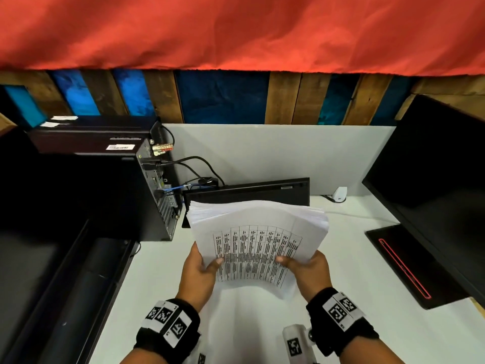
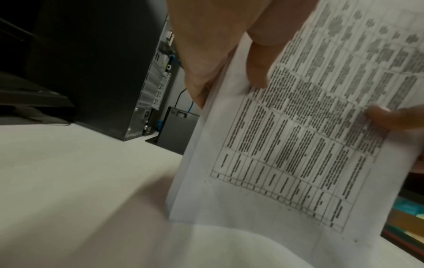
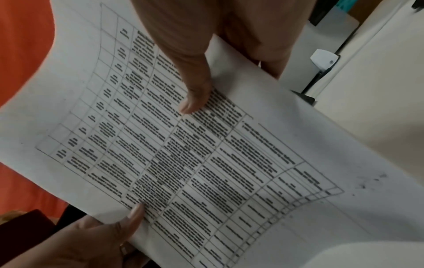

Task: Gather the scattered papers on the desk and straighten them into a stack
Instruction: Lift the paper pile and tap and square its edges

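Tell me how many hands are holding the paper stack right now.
2. The left hand grips the left edge of the stack, thumb on the printed table. The right hand grips the right edge the same way. The fingers behind the sheets are hidden.

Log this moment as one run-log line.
left hand: grips stack's left edge | right hand: grips right edge | paper stack: upright over desk, top edges uneven

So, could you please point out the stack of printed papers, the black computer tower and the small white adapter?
Stack of printed white papers (image 1: 258,248): head view, table on top sheet.
Black computer tower (image 1: 154,195): head view, rear panel.
Small white adapter (image 1: 340,194): head view, its body.
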A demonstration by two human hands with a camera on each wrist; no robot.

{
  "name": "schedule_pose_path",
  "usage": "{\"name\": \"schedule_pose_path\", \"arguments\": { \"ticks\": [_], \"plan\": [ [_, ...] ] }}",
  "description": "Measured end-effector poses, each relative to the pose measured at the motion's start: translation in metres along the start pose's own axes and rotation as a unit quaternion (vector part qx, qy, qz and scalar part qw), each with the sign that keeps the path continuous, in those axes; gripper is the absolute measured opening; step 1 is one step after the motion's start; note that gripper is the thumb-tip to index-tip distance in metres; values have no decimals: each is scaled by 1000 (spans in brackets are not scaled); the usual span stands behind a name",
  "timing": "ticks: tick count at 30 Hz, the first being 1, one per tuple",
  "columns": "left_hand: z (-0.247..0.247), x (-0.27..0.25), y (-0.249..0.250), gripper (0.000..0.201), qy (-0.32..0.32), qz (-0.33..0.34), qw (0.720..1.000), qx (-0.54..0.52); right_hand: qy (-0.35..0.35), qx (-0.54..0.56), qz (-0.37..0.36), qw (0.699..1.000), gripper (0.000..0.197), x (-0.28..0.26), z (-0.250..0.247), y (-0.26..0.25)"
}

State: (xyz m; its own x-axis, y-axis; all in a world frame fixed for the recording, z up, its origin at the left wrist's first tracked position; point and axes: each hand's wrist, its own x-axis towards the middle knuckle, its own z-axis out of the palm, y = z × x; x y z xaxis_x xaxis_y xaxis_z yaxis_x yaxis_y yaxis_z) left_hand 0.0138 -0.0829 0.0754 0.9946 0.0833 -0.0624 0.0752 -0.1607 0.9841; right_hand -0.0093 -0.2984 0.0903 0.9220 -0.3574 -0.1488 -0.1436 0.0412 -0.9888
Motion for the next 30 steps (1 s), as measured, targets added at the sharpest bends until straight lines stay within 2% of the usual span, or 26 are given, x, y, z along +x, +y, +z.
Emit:
{"name": "schedule_pose_path", "arguments": {
  "ticks": [5, 8, 10, 12, 14, 16, 18, 20, 24, 27, 30],
  "plan": [
    [1, 3, 15, 50, 12, 29, 998, -48, 30, 19, -28, 999, 29, 0, 1, -17],
    [0, 0, 34, 57, 27, 90, 995, -43, 59, 20, -66, 996, 51, -3, 3, -33],
    [3, -2, 48, 67, 35, 125, 989, -67, 90, 20, -141, 986, 78, -6, 4, -41],
    [7, -5, 61, 84, 51, 175, 979, -92, 130, -40, -263, 955, 93, -11, 6, -48],
    [12, -7, 72, 91, 75, 248, 964, -53, 152, -151, -375, 902, 77, -18, 9, -54],
    [14, -7, 77, 80, 101, 317, 942, 47, 141, -227, -417, 869, 52, -24, 12, -59],
    [15, -7, 77, 61, 113, 337, 929, 98, 128, -266, -415, 861, 43, -23, 12, -59],
    [14, -8, 77, 49, 105, 331, 931, 110, 124, -272, -406, 864, 41, -19, 10, -58],
    [12, -5, 77, 50, 90, 339, 931, 104, 136, -243, -392, 877, 42, -16, 11, -56],
    [10, -2, 76, 55, 103, 348, 925, 114, 143, -233, -372, 887, 43, -17, 13, -58],
    [7, 3, 71, 55, 94, 304, 946, 61, 157, -225, -370, 887, 45, -15, 11, -60]
  ]
}}
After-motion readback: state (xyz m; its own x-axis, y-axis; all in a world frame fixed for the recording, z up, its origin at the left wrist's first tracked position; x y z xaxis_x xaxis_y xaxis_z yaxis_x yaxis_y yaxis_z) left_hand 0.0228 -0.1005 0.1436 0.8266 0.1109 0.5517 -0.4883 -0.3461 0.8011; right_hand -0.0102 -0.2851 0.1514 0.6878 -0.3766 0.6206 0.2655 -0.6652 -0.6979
